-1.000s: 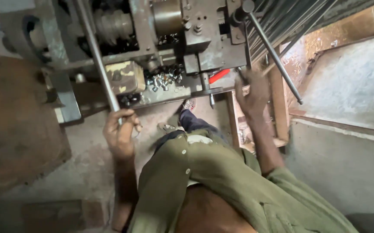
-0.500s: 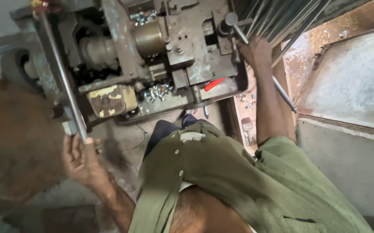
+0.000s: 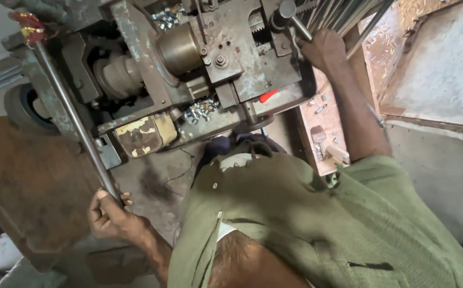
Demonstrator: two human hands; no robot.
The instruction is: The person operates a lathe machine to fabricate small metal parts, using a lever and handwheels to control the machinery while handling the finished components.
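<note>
My left hand [image 3: 108,213] grips the lower end of a long steel lever bar [image 3: 71,114] that rises to the upper left, with red and yellow tape at its top. My right hand [image 3: 325,50] is closed around a shorter handle [image 3: 294,20] with a round knob at the upper right of a worn grey metal machine [image 3: 188,69]. The machine has a brass-coloured cylinder [image 3: 177,49] and a red part [image 3: 268,96] on its front. Small shiny metal pieces [image 3: 202,109] lie on its ledge. My olive green shirt fills the lower middle.
A bundle of thin steel rods [image 3: 343,13] slants at the top right. A wooden board [image 3: 322,128] with small parts stands beside the machine. A grey slab [image 3: 445,69] lies at right, a brown panel [image 3: 23,192] at left, and a black wheel [image 3: 20,106] by the machine.
My left hand has pulled the long lever down and to the left. My right hand has gone up from the board to the knobbed handle. The view has shifted closer to the machine.
</note>
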